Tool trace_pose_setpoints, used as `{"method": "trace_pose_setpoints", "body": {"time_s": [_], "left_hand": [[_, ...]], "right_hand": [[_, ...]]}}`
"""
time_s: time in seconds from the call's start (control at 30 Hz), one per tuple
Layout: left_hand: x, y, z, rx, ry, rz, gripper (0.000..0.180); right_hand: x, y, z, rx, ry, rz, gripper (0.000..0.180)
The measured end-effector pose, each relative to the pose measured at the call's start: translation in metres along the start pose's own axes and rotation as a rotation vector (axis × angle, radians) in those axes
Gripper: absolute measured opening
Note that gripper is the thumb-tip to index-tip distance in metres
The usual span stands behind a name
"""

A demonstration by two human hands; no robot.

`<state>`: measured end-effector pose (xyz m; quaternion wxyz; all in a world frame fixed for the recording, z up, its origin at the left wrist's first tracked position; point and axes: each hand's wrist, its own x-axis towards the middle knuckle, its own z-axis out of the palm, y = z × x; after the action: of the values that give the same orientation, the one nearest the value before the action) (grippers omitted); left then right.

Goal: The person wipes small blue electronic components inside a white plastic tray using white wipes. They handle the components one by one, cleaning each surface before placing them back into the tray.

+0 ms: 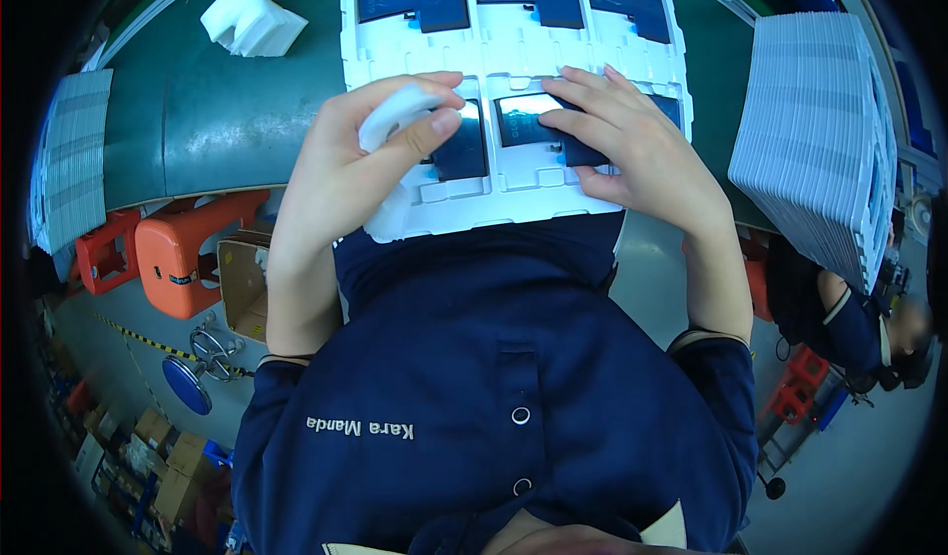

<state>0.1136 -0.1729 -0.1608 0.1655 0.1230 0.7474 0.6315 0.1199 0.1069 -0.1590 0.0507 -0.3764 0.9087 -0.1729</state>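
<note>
A white plastic tray [434, 61] with moulded pockets lies in front of me, holding several flat, black, L-shaped pieces that look like battery packs. My left hand [346, 145] is closed round a folded white wipe [400, 116], held over the tray's near left pocket. Part of a black pack [462, 150] shows beneath that hand. With fingers spread, my right hand [632, 145] rests over the near middle black pack [523, 125], its fingertips at the pack's surface and edge. Another pack [667, 111] in the near right pocket is partly hidden by this hand.
A crumpled white wipe [255, 20] lies on the green table [217, 111]. Tall stacks of white trays stand at the right [805, 120] and left [74, 150]. Below the table edge are orange stools [173, 259] and a cardboard box [242, 283]. Another person [844, 323] is at the right.
</note>
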Motion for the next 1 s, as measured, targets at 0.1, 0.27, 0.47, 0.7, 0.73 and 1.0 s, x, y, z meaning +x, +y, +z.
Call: {"method": "trace_pose_setpoints", "body": {"time_s": [0.1,0.27,0.47,0.7,0.73,1.0], "left_hand": [[0.001,-0.002,-0.001,-0.087,0.094,0.024,0.022],[0.004,-0.012,0.004,-0.324,0.127,-0.027,0.024],[-0.013,-0.043,0.017,-0.721,-0.004,-0.023,0.028],[0.017,-0.012,0.061,-1.123,-0.079,-0.102,0.032],[0.016,-0.013,0.064,-1.142,-0.073,-0.088,0.033],[0.015,0.004,0.089,-0.888,0.085,0.200,0.027]], "right_hand": [[-0.002,0.002,0.009,-0.048,-0.078,0.007,0.057],[-0.010,-0.002,0.026,-0.070,-0.064,0.069,0.050],[0.010,-0.037,0.027,-0.057,-0.093,0.123,0.060],[0.005,-0.029,0.039,0.072,0.035,0.122,0.048],[0.004,-0.026,0.040,0.116,0.159,0.113,0.047],[-0.008,-0.050,0.053,1.377,0.723,0.281,0.047]]}}
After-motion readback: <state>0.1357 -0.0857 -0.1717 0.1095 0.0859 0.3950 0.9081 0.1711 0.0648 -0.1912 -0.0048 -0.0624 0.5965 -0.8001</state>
